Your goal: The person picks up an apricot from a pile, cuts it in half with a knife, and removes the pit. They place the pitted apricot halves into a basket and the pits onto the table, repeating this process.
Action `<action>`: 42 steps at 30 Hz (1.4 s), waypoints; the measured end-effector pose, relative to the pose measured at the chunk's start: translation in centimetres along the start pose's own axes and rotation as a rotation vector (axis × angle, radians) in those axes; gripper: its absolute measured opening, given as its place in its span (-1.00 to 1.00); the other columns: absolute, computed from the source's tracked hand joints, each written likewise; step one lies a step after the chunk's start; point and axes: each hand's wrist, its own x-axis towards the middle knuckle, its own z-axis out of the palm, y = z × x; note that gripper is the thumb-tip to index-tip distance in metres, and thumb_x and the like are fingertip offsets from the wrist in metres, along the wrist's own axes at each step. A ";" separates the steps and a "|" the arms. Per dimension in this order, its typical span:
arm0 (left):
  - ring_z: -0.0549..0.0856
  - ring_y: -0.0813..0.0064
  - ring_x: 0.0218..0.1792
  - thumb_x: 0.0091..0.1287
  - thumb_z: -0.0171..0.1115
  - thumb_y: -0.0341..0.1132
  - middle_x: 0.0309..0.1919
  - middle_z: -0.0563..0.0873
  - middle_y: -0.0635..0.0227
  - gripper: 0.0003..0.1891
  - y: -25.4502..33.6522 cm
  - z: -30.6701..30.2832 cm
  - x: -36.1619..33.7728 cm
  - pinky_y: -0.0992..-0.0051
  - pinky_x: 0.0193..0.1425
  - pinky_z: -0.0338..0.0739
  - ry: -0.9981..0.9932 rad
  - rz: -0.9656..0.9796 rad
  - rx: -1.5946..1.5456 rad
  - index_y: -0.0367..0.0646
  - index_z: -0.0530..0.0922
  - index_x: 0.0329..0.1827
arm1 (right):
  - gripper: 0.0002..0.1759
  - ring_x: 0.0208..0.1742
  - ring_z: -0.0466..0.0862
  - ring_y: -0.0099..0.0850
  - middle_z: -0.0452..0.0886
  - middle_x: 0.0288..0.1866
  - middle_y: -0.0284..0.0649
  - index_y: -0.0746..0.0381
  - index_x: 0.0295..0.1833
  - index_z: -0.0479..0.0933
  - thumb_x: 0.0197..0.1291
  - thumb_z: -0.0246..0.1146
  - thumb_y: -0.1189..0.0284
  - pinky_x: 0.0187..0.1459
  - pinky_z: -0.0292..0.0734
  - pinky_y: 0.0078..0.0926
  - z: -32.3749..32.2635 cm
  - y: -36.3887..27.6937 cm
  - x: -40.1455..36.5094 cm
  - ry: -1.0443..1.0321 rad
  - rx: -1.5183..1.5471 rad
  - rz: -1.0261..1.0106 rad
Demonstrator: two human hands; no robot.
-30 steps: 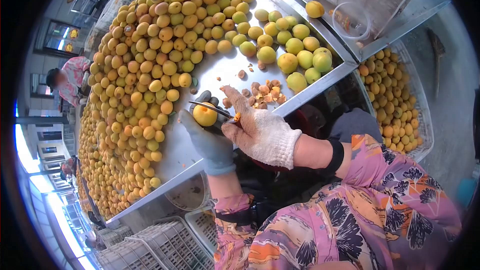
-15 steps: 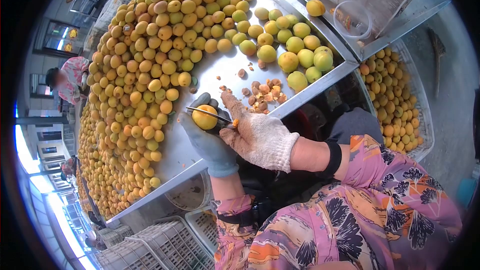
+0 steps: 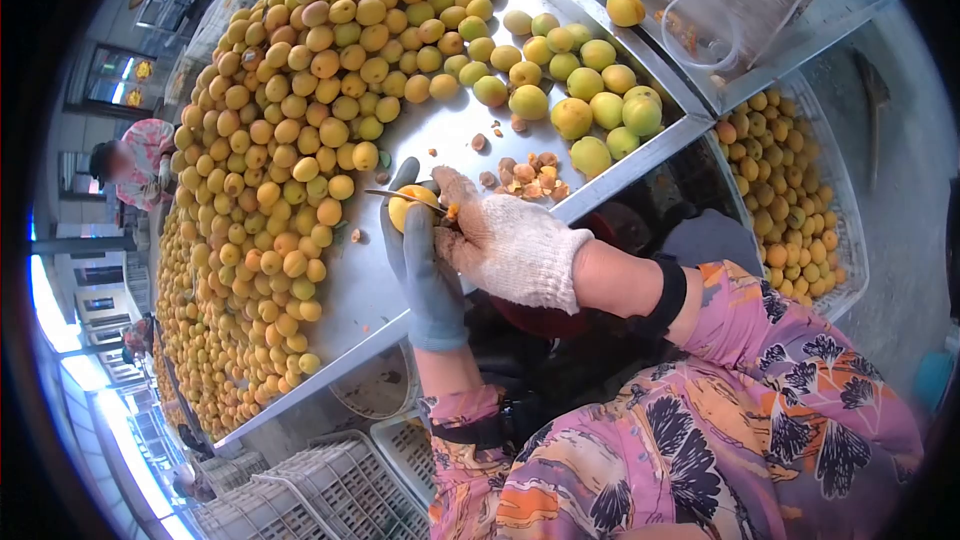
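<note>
In a grey-blue glove, my left hand [image 3: 424, 265] grips a yellow apricot [image 3: 402, 214] between thumb and fingers. A thin knife [image 3: 428, 205] lies with its blade across the fruit. My right hand [image 3: 520, 248], in a white knit glove with brown-stained fingers, is closed around the knife's handle, which is hidden. Bits of orange pulp cling near the blade by the right fingers. Just beyond the hands, a small heap of brown apricot pits [image 3: 527, 178] with scraps of flesh rests on the metal table [image 3: 355, 290].
A large pile of apricots [image 3: 290, 140] covers the table's left side; greener ones [image 3: 590, 90] lie at the right corner. Below right stands a crate of apricots [image 3: 785, 190]. A clear plastic tub [image 3: 700, 32] sits beyond the corner. White crates [image 3: 320, 490] stand lower left. A person [image 3: 140, 165] is further off.
Both hands have shifted slightly up with the apricot and knife. My left hand has turned, its thumb now over the near side of the fruit. The blade is tilted differently.
</note>
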 end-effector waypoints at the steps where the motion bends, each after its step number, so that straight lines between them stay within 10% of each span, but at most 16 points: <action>1: 0.56 0.41 0.08 0.51 -0.02 -0.01 0.09 0.55 0.16 -0.44 0.0 -0.3 0.1 0.39 0.24 0.46 -0.006 -0.002 0.000 -0.36 0.38 0.29 | -0.35 -0.12 0.66 0.12 0.66 -0.23 0.19 0.45 0.38 0.10 0.36 0.01 0.23 -0.10 0.55 -0.02 -0.2 0.1 0.1 -0.007 -0.027 -0.006; 13: 0.63 0.46 -0.15 0.47 -0.01 0.17 -0.11 0.65 0.22 -0.33 -0.5 -1.0 -0.1 0.43 0.02 0.57 0.002 -0.194 -0.433 -0.36 0.42 0.26 | -0.35 -0.21 0.66 0.12 0.64 -0.25 0.18 0.41 0.38 0.07 0.37 0.02 0.19 -0.17 0.55 0.04 1.1 0.1 -1.1 0.089 -0.121 -0.018; 18: 0.62 0.43 -0.03 0.53 -0.08 0.02 0.01 0.63 0.12 -0.42 -0.1 -1.2 0.3 0.41 0.10 0.55 0.040 0.068 0.103 -0.38 0.41 0.28 | -0.37 -0.20 0.67 0.12 0.64 -0.20 0.18 0.41 0.37 0.09 0.37 0.02 0.22 -0.16 0.55 0.02 -0.4 -1.0 -1.0 0.000 -0.060 0.016; 25: 0.64 0.35 0.01 0.55 -0.16 0.05 0.02 0.64 0.10 -0.40 0.2 -1.7 0.0 0.39 0.15 0.54 0.005 -0.199 -0.314 -0.42 0.43 0.22 | -0.29 -0.25 0.66 0.13 0.64 -0.33 0.16 0.39 0.46 0.02 0.36 0.06 0.22 -0.23 0.55 0.02 1.8 0.6 -1.1 0.070 -0.190 -0.022; 42: 0.66 0.50 -0.10 0.54 -0.04 -0.12 -0.09 0.69 0.16 -0.52 0.7 -2.0 -0.2 0.53 0.02 0.56 -0.046 0.027 0.366 -0.44 0.51 0.17 | -0.39 -0.25 0.70 0.06 0.68 -0.34 0.08 0.34 0.34 0.18 0.27 0.13 0.27 -0.22 0.57 0.02 0.7 0.7 -1.1 0.041 -0.315 0.005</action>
